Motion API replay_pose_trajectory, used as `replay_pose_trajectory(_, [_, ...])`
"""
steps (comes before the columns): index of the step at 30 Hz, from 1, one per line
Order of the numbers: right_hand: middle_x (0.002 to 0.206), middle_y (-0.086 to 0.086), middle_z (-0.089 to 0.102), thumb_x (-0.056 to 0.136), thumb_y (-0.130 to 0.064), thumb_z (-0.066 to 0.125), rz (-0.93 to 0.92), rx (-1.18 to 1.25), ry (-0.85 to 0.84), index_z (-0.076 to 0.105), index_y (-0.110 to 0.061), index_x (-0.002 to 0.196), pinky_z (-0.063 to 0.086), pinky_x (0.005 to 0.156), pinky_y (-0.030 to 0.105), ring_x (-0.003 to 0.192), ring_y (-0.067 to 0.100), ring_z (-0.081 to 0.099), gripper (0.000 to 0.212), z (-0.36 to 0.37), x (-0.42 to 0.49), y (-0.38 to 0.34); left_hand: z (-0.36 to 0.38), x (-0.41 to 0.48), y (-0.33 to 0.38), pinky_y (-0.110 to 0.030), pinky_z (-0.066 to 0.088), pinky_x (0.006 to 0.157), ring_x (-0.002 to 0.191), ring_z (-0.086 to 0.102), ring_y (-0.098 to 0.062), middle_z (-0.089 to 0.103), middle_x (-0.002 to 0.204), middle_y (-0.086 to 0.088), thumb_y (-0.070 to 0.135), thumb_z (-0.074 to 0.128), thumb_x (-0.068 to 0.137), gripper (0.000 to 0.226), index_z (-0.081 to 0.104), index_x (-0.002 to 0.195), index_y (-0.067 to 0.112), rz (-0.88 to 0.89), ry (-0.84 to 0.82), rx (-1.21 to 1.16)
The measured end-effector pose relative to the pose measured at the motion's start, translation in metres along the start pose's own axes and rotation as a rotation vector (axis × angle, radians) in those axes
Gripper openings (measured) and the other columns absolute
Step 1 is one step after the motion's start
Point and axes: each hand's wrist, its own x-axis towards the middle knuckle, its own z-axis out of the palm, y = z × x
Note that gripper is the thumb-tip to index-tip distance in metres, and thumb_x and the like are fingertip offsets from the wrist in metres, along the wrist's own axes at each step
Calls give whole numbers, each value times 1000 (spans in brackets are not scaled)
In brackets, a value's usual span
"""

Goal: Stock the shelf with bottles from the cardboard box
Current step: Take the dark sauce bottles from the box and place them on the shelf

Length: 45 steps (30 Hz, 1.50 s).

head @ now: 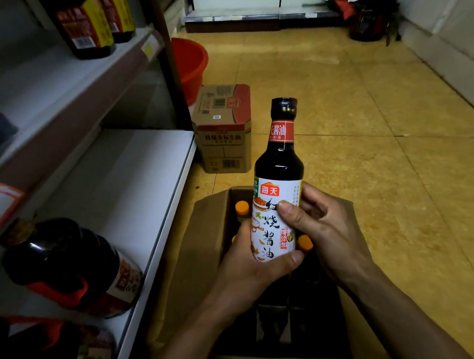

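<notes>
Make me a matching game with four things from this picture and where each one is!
Things:
1. soy sauce bottle
2. red bucket
3. closed box
4. orange caps

Places:
A. inside the open box
B. on the floor, partly behind the shelf post
C. gripped by the left hand and the right hand
D. on the floor between the red bucket and the open box

Pairs: 1-C, 2-B, 3-D, 4-A
</notes>
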Motion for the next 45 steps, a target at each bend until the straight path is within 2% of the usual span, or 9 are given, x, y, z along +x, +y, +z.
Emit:
replay_pose_trajectory(9, [108, 5, 80, 80, -19, 71, 50, 111, 15, 63, -7, 130, 61, 72, 22, 96, 19, 78, 53, 5, 13, 2, 3, 16, -1, -31, 63, 82, 97, 74, -7, 74, 108, 14, 33, 86, 66, 68, 51, 124, 38, 34, 57, -1])
replay_pose_trajectory(12, [108, 8, 79, 86, -12, 69, 71, 126, 8, 61, -7, 132, 61, 71, 22, 96, 22, 78, 47, 8, 15, -4, 1, 17, 2, -32, 62, 83, 102, 73, -12, 73, 113, 6, 25, 89, 72, 67, 52, 128, 34, 39, 51, -14])
replay_pose_trajectory(16, [114, 10, 77, 87, -17, 72, 115, 121, 10, 60, -7, 132, 63, 82, 32, 106, 27, 75, 47, 12, 4, -10, 4, 6, 11, -27, 59, 83, 109, 72, -12, 73, 120, 6, 22, 87, 75, 71, 52, 136, 29, 23, 60, -63])
replay_pose_trajectory(21, [119, 6, 76, 86, -21, 68, 193, 96, 31, 60, -15, 134, 60, 93, 45, 111, 25, 73, 49, 13, -24, -24, 16, -27, 23, -17, 57, 81, 108, 69, 2, 72, 116, 24, 28, 81, 76, 61, 52, 127, 45, -91, 74, -146])
replay_pose_trajectory(24, [124, 9, 73, 88, -24, 72, 255, 106, 46, 60, -15, 136, 54, 100, 56, 117, 29, 70, 50, 13, -47, -36, 23, -53, 34, -22, 58, 89, 115, 68, -3, 71, 125, 17, 25, 83, 82, 67, 49, 138, 38, -161, 46, -158])
replay_pose_trajectory(27, [124, 9, 73, 86, -27, 72, 313, 123, 82, 61, -15, 136, 55, 98, 55, 117, 30, 69, 53, 14, -76, -54, 28, -83, 53, -27, 59, 92, 117, 68, -7, 70, 128, 11, 20, 81, 85, 68, 48, 143, 31, -215, 27, -168])
replay_pose_trajectory(32, [118, 8, 76, 79, -26, 72, 367, 176, 151, 63, -12, 132, 60, 89, 39, 112, 27, 72, 56, 25, -118, -109, 28, -135, 109, -22, 57, 89, 112, 70, -7, 74, 121, 8, 10, 78, 86, 58, 54, 135, 30, -300, -16, -162])
replay_pose_trajectory(38, [118, 8, 76, 82, -26, 70, 382, 155, 133, 65, -16, 129, 59, 94, 43, 113, 27, 72, 48, 38, -142, -221, 23, -186, 212, -32, 57, 96, 117, 69, -12, 73, 124, 5, 22, 80, 84, 59, 55, 137, 31, -331, -39, -135])
replay_pose_trajectory(45, [114, 5, 77, 84, -24, 69, 350, 130, 71, 64, -14, 130, 60, 80, 30, 106, 21, 75, 48, 53, -146, -380, 19, -228, 361, -31, 58, 96, 114, 71, -18, 75, 121, 0, 21, 80, 80, 57, 58, 133, 26, -291, -2, -164])
